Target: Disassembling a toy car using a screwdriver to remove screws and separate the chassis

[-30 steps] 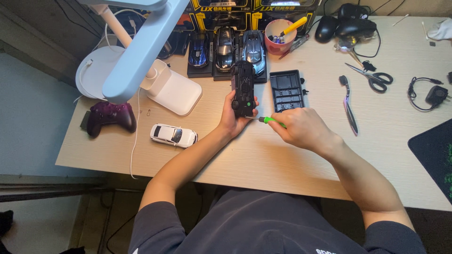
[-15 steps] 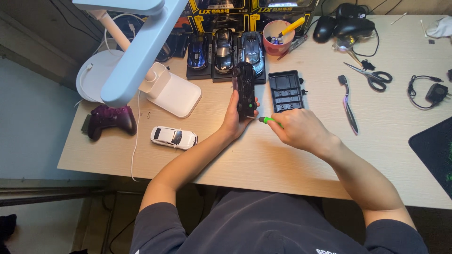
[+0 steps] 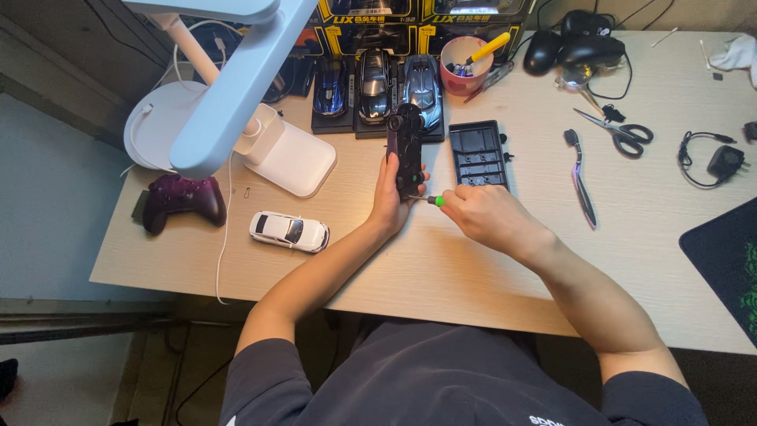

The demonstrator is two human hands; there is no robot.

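Note:
My left hand (image 3: 392,199) grips a black model car (image 3: 404,147) turned underside up, its nose pointing away from me. My right hand (image 3: 486,218) holds a small green-handled screwdriver (image 3: 433,200) whose tip touches the near end of the car's underside. Both hands rest over the middle of the light wooden desk (image 3: 441,268). A black rectangular base plate (image 3: 479,153) lies just right of the car.
A white desk lamp (image 3: 236,95) reaches over the left side. A white toy car (image 3: 289,231) and a dark purple game controller (image 3: 181,199) lie left. Three model cars (image 3: 374,83), a pink cup (image 3: 465,67), scissors (image 3: 619,132), a knife-like tool (image 3: 582,180) and mice (image 3: 568,47) sit at the back and to the right.
The hands stay nearly still; the screwdriver remains at the car's near end, with only a small shift of the right hand.

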